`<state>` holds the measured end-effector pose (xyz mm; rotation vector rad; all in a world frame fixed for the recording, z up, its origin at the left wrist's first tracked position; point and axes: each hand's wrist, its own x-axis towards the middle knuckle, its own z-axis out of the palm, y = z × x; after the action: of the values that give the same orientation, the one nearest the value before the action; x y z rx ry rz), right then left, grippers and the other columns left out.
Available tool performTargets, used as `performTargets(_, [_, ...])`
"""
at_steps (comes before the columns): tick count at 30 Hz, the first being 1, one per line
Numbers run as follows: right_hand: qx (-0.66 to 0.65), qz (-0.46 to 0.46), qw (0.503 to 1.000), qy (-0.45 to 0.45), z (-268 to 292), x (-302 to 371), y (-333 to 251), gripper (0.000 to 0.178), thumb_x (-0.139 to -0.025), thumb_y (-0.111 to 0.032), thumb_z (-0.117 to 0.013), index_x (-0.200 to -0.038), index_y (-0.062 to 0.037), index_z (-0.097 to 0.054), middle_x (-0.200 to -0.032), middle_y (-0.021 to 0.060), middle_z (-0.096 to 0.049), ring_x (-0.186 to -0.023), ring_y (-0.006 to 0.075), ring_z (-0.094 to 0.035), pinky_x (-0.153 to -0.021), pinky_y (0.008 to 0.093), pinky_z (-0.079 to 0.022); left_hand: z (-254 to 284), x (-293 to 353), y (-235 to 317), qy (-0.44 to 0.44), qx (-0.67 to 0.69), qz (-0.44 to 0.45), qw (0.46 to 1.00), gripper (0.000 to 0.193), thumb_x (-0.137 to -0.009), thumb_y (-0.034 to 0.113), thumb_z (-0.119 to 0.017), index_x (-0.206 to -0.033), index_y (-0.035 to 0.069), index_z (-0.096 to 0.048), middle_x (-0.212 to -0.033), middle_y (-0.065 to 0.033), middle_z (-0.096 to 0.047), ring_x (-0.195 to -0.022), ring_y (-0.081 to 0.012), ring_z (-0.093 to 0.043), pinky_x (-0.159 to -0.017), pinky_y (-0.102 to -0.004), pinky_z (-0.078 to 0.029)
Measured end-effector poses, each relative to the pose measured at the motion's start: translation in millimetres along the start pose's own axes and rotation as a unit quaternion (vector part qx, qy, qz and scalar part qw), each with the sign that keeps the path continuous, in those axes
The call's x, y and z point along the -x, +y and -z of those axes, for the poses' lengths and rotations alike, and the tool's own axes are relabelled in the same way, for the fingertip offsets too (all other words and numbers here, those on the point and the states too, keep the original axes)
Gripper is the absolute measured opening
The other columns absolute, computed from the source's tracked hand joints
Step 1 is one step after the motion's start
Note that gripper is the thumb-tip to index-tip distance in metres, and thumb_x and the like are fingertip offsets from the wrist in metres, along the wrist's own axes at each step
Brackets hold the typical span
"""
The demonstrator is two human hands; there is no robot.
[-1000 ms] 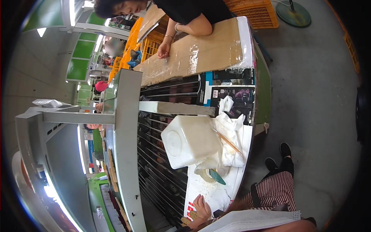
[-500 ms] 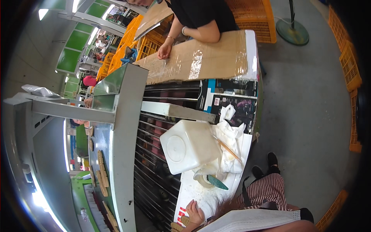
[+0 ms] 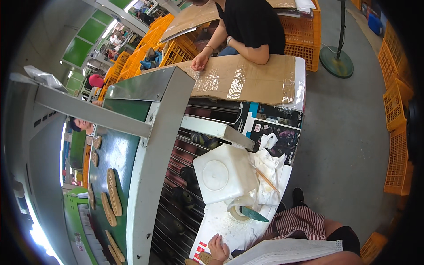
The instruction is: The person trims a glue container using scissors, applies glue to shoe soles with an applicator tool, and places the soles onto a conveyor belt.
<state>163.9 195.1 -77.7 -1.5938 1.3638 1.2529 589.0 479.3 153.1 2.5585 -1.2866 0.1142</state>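
Note:
My left hand (image 3: 218, 248) rests on a white board (image 3: 221, 221) at the bottom, its fingers loosely stretched and nothing visible in them. Right beside it are tan shoe soles (image 3: 205, 257), partly cut off by the picture's lower edge. Farther up the board lies a big square white plastic container (image 3: 225, 174). Against it sits a pale round cup (image 3: 237, 207), from which a green tool (image 3: 255, 214) sticks out. A thin wooden stick (image 3: 266, 179) lies over a crumpled white cloth (image 3: 269, 165). My right hand is out of sight.
Left of a grey metal frame (image 3: 143, 185), more soles (image 3: 114, 192) lie on a green belt (image 3: 126, 154). Dark shoes (image 3: 182, 196) show among the rollers. A co-worker in black (image 3: 251, 26) leans on a cardboard-topped table (image 3: 247, 79). Orange crates (image 3: 397, 159) line the right side.
The whole view has shifted, so the frame, container and table sit lower and farther right. More of the belt shows. My left hand stays by the soles.

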Motion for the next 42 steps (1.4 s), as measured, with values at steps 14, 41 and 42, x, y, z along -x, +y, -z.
performTargets(14, [0.152,0.411,0.862,0.253,33.4,-6.0,-138.8,0.034,-0.074,-0.022,-0.058,-0.103,-0.0067,-0.065,-0.111,0.0169,-0.062,-0.105,0.0326,-0.057,-0.091,0.0436,-0.044,19.0,3.6,0.6,-0.030,0.056,0.032,0.997,0.042,-0.076,0.007,-0.058,-0.118,0.003,-0.056,-0.126,-0.0151,-0.052,-0.115,-0.0318,-0.048,-0.098,-0.0415,-0.037])
performTargets(41, [0.380,0.401,0.782,0.288,-14.7,-34.7,-169.2,0.040,-0.077,-0.029,-0.055,-0.108,-0.0073,-0.067,-0.119,0.0127,-0.061,-0.118,0.0269,-0.051,-0.101,0.0449,-0.032,-3.4,34.8,-5.6,0.103,0.037,-0.068,0.992,0.042,-0.089,0.022,-0.054,-0.126,0.003,-0.049,-0.127,-0.0147,-0.050,-0.117,-0.0310,-0.047,-0.101,-0.0393,-0.037])
performTargets(42, [0.385,0.398,0.779,0.294,-17.8,-34.2,-169.9,0.040,-0.077,-0.029,-0.055,-0.108,-0.0073,-0.067,-0.119,0.0127,-0.061,-0.118,0.0269,-0.051,-0.101,0.0449,-0.032,-3.5,35.0,-6.3,0.104,0.035,-0.070,0.991,0.042,-0.089,0.022,-0.054,-0.126,0.003,-0.050,-0.127,-0.0149,-0.050,-0.117,-0.0310,-0.047,-0.101,-0.0393,-0.037])
